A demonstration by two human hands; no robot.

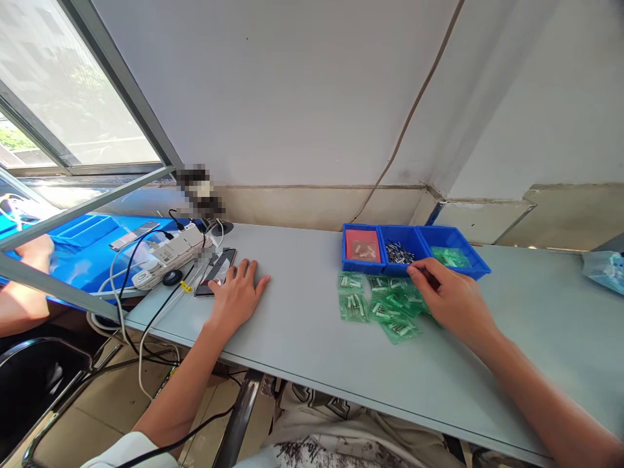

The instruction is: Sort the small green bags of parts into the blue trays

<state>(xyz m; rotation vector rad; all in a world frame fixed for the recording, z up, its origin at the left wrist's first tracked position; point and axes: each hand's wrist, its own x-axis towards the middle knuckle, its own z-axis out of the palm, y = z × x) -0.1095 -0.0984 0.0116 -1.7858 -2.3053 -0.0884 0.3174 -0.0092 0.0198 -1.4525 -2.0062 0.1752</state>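
My left hand (236,296) lies with its fingers spread, partly over the lower right edge of a dark phone (214,273) on the table. My right hand (449,298) is at the front edge of a blue three-compartment tray (363,267), thumb and fingertips pressed together; anything between them cannot be made out. Small metal pins (398,253) fill part of the middle compartment. The left one holds a red sheet (361,242) with a clear bag, the right one green packets (449,257). Several small green bags (394,307) of light pieces lie below the tray, some partly hidden by my right hand.
A white power strip (178,250) with tangled cables and a black round object (172,277) lie at the table's left. Beyond a metal frame (63,281) another person's arm (26,299) rests by a blue surface. A bluish plastic bag (604,270) lies at far right.
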